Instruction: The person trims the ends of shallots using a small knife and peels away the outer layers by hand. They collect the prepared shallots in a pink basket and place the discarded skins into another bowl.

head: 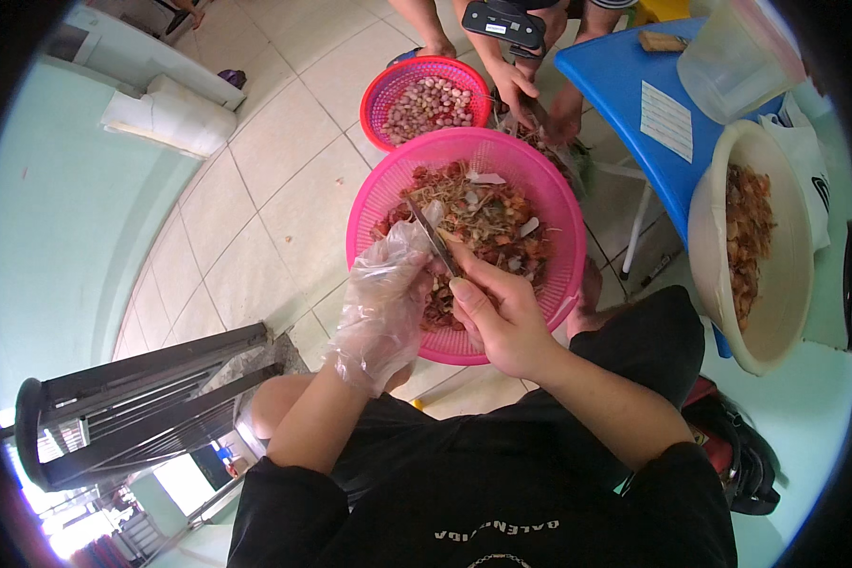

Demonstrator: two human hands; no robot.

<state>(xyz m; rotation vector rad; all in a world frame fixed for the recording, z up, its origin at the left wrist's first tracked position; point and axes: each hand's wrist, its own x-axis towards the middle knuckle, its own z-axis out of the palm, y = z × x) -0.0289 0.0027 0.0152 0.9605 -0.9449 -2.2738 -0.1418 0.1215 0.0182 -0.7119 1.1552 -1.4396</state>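
My left hand (390,291), in a clear plastic glove, is over the left side of a pink plastic basket (571,245), its fingers closed around something small that I cannot make out. In my bare right hand (500,312) is a small knife (432,233), its blade pointing up and left across the gloved fingertips. Below the hands the basket holds a heap of reddish shallots with dry skins and roots (483,213), with a few pale scraps on top. Just behind it, a red plastic basket (366,106) contains peeled shallots (429,110).
Opposite, another person's hand (515,89) is near a plastic bag of trimmings. At right, a blue table (610,64) bears a clear container (738,64) and a paper sheet (666,122). A cream basin (788,284) with brown skins stands beside it. A dark metal railing (163,355) is at left.
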